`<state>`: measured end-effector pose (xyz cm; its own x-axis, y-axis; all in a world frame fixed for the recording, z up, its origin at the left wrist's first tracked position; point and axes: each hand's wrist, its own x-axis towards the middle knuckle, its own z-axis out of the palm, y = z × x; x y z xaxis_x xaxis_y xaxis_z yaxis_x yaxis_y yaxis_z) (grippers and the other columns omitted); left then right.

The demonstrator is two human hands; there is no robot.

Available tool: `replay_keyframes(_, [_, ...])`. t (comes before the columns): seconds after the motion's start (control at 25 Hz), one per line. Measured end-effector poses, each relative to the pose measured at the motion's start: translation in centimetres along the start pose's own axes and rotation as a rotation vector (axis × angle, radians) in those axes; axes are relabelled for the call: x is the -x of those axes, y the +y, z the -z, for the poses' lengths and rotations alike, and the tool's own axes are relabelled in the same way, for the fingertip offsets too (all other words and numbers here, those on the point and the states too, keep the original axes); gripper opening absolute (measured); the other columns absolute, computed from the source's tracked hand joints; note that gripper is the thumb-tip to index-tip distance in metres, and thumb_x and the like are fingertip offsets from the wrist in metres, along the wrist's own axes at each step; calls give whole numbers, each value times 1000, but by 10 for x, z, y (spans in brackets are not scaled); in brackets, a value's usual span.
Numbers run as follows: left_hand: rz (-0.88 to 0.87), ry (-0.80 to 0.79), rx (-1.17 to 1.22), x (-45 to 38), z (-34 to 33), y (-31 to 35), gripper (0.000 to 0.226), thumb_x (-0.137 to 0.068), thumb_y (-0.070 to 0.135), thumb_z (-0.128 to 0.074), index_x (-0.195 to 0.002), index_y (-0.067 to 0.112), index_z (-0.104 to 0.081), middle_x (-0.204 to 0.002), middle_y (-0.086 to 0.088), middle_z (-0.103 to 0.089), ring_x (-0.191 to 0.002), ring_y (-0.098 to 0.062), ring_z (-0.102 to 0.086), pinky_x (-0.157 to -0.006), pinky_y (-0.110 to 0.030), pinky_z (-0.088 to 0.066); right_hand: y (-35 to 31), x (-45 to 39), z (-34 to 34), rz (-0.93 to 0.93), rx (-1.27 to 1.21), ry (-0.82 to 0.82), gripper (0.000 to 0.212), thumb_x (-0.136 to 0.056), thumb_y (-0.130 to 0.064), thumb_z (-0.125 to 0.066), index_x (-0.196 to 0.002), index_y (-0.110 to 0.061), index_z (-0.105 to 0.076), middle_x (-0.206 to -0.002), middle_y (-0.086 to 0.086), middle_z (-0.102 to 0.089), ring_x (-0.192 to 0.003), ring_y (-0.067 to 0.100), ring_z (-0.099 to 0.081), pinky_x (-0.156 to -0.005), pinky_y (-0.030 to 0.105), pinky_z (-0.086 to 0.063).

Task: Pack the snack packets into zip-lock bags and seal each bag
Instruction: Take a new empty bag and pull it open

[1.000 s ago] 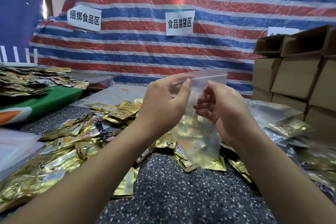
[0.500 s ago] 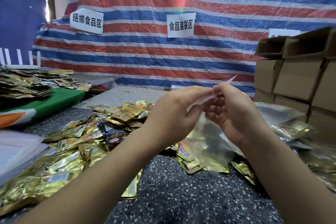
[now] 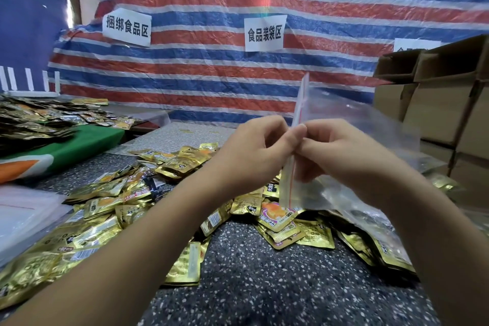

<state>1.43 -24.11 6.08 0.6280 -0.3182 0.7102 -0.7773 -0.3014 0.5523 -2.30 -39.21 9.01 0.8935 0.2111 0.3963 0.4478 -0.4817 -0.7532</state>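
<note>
A clear zip-lock bag (image 3: 352, 124) with a red zip line hangs in front of me, turned so its zip edge runs nearly upright. My left hand (image 3: 251, 151) and my right hand (image 3: 341, 156) both pinch that zip edge, thumbs meeting at the middle. The bag's body trails off to the right over my right hand. I cannot tell if anything is inside it. Gold snack packets (image 3: 111, 204) lie in a loose heap on the speckled table (image 3: 264, 286), under and to the left of my hands.
A stack of flat clear bags (image 3: 23, 214) lies at the left edge. More packets (image 3: 39, 116) cover a green cloth at back left. Cardboard boxes (image 3: 444, 103) stand at right. Filled clear bags (image 3: 447, 182) lie below them. A striped tarp with paper signs hangs behind.
The bag has been turned from flat-facing to edge-on, its zip edge now near vertical. Both hands came together on the zip edge and shifted slightly lower.
</note>
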Motion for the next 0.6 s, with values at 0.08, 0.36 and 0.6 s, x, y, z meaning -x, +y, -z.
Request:
replay_keyframes(0.08, [57,-81,97,0,1,-4,35,-95,39,-57,-70,14,-54,-58,1,-57,-52,-12,-53,-50,-30,-41,3,1,-1,-113,-225,-115,19,-100,-3,-47,-87,1,-61,-67,12,-57,-53,13,-55,-50,21,-49])
replay_keyframes(0.36, [90,-138,81,0,3,-11,23,-89,30,-67,-73,16,-60,-55,12,-58,-50,-3,-50,-51,-22,-42,11,-4,0,-219,-520,-113,10,-96,-7,-54,-90,-1,-57,-65,11,-57,-50,13,-55,-47,22,-53])
replay_keyframes(0.6, [-13,-160,-176,2,7,-15,40,-92,36,-64,-60,19,-48,-53,10,-36,-51,-8,-32,-50,-30,-28,17,-6,3,-122,-220,-64,19,-97,-12,-57,-86,1,-65,-69,14,-66,-64,19,-64,-59,24,-53])
